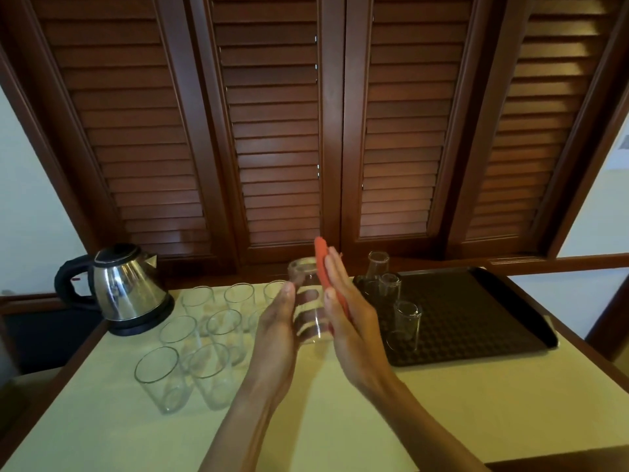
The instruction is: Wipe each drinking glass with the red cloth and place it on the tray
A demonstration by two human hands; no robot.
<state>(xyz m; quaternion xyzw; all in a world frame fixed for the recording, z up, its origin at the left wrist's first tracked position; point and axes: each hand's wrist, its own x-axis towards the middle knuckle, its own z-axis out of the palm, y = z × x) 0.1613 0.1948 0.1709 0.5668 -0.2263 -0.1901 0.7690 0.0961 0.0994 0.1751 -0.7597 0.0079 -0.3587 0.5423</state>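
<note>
Three glasses (pixel 407 323) sit on the tray (pixel 476 318) right of the fingers, left fingers (pixel 289 294) hold a glass (pixel 308 301), straight right fingers (pixel 332 270) press the cloth (pixel 321 264) on it, eight-ish unwiped glasses (pixel 190 352) wait left.

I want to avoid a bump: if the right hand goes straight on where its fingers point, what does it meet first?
Probably the shutter doors behind the table; the right hand points up and away. Depth is unclear.
</note>
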